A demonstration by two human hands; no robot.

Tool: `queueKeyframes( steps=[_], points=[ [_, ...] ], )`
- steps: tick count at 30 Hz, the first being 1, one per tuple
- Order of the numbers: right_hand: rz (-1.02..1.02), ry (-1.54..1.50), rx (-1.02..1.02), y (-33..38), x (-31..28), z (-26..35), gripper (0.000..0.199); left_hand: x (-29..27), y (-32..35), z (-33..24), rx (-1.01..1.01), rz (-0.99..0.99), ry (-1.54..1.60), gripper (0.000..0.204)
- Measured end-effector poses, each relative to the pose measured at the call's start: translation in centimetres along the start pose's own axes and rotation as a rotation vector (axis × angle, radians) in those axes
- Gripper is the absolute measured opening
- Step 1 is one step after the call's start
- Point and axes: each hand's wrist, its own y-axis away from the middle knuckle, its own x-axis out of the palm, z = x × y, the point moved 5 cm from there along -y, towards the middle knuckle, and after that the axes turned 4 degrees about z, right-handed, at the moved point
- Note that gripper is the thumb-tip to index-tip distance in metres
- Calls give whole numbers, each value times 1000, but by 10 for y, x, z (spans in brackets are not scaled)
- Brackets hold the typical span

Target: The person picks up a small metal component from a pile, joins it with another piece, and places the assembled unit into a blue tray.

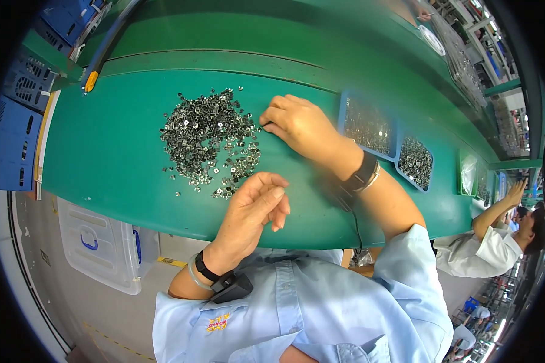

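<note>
Prob lots left: big metal pile (203,130) on surface (115,160), bits (414,161) in 2 trays (343,112). L hand (254,206) grip's apart; R hand (300,124) grip, can't tell.

Left of centre on the green tabletop (115,157), small shiny metal parts (203,130) are heaped loosely, with stray ones scattered around the heap's edges. To the right, a larger blue tray (342,115) and a smaller blue tray (410,180) are set side by side, both filled with small pieces.
</note>
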Motion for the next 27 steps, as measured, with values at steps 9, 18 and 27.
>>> queueKeyframes(
  steps=[9,18,27],
  points=[
    [-284,-431,249,79,-29,40,19,13,-14,3,43,-37,24,23],
    [-414,-303,251,133,-40,56,20,42,-24,23,-46,100,31,24],
    [-328,-266,259,145,-46,49,18,49,-28,26,-30,53,-193,23]
  ],
)
